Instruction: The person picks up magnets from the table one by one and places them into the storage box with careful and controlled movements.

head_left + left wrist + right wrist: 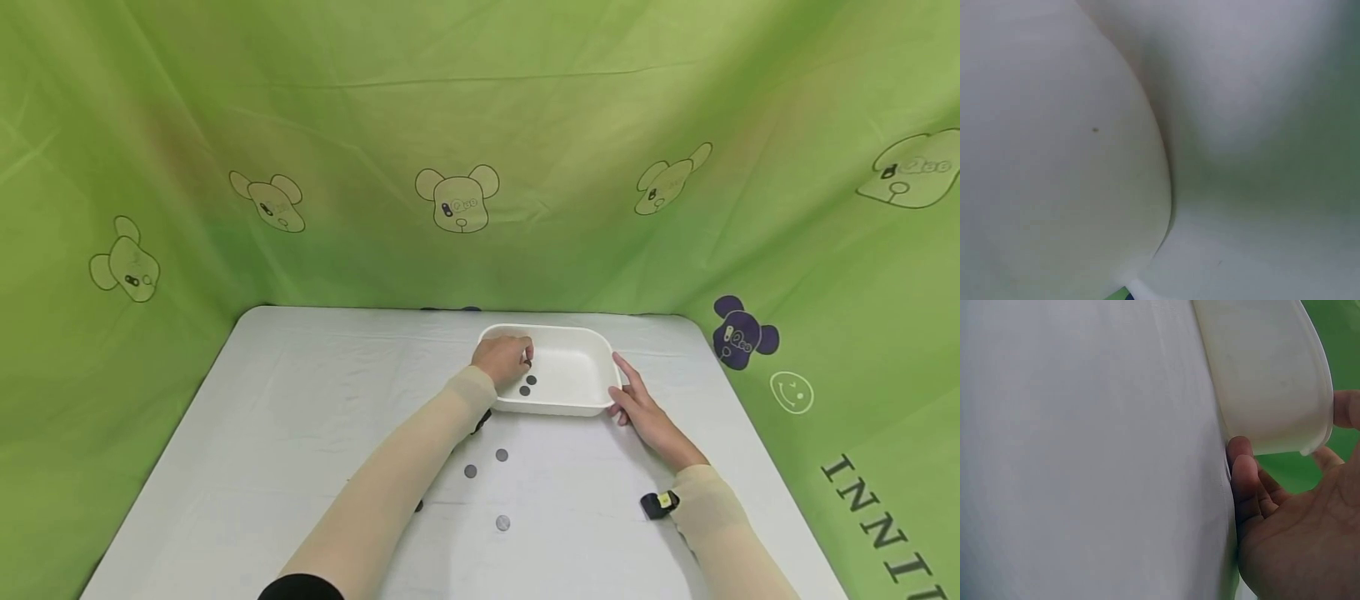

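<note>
A white tray [566, 371] stands near the table's far edge. My left hand [504, 360] reaches over its left end, fingers bent down and pinching a dark coin [528, 362] at the fingertips. Two more dark coins [528, 385] lie on the tray floor beside that hand. At the tray's right end my right hand [636, 408] grips the side. In the right wrist view the fingers of the right hand [1297, 519] sit low against the tray wall [1272, 381], with one digit at the rim. The left hand's fingers are hidden in the left wrist view.
Several coins lie on the white table [570, 533] in front of the tray, including a dark coin [470, 472] and a lighter silver coin [503, 523]. One coin [418, 506] is partly covered by the left sleeve [397, 475]. Green patterned cloth [375, 108] surrounds the table.
</note>
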Available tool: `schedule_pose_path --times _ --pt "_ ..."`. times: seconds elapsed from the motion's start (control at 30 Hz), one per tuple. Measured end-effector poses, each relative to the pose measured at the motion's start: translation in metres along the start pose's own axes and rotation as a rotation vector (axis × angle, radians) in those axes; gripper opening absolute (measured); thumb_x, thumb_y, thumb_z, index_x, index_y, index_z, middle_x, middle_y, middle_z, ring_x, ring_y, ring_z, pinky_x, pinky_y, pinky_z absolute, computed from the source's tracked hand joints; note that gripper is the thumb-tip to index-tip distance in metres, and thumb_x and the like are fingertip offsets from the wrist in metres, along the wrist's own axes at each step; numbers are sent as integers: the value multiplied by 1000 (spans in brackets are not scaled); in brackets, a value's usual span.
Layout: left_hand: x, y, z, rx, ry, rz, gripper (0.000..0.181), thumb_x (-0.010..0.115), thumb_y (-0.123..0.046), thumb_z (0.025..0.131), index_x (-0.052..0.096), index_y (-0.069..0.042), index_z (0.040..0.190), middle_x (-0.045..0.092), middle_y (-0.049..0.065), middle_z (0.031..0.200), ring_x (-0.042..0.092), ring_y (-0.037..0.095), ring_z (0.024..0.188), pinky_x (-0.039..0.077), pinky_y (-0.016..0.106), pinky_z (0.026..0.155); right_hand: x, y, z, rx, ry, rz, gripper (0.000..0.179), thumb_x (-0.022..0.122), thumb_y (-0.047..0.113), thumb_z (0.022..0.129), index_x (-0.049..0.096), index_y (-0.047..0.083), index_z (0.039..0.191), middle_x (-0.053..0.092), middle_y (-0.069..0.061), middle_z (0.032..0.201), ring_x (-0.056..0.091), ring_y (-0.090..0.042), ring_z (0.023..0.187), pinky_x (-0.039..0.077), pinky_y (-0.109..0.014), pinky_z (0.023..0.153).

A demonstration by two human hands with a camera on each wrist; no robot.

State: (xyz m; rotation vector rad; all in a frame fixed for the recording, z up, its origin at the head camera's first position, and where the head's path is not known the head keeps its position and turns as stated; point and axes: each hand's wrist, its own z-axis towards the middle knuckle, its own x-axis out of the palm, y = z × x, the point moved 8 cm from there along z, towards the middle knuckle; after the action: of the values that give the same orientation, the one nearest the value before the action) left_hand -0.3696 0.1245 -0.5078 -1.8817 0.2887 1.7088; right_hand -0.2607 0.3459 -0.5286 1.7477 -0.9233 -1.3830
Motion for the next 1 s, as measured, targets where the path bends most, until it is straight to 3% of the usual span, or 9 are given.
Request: schedule_pose_path --times 0.33,0.53,0.67,1.0 --pt "-4 0 -5 -9 -19 9 14 74 -29 104 69 -22 115 72 -7 97 62 10 90 50 29 85 0 -25 14 -8 -8 -40 70 41 25 118 -1 22 174 57 -14 104 55 -18 86 49 -25 75" --pt "-5 0 -5 -10 -37 12 15 74 -29 104 70 -21 116 74 -5 98 65 12 92 52 31 89 1 -28 15 -19 3 -19 70 40 25 118 -2 24 174 55 -14 104 53 -18 87 48 -25 74" --pt "-7 0 -6 2 -51 -36 18 74 -28 104 70 -21 120 73 -7 98 64 10 91 52 30 90 1 -28 14 -8 2 -25 70 40 27 118 -2 24 174 56 -14 104 54 -18 87 49 -26 75" --pt "-41 -3 -20 68 -164 -106 22 73 -29 105 72 -21 125 72 -6 116 66 13 105 54 30 88 -2 -23 10 -13 7 -17 71 40 32 119 -4 26 173 55 -13 105 52 -18 88 48 -25 76"
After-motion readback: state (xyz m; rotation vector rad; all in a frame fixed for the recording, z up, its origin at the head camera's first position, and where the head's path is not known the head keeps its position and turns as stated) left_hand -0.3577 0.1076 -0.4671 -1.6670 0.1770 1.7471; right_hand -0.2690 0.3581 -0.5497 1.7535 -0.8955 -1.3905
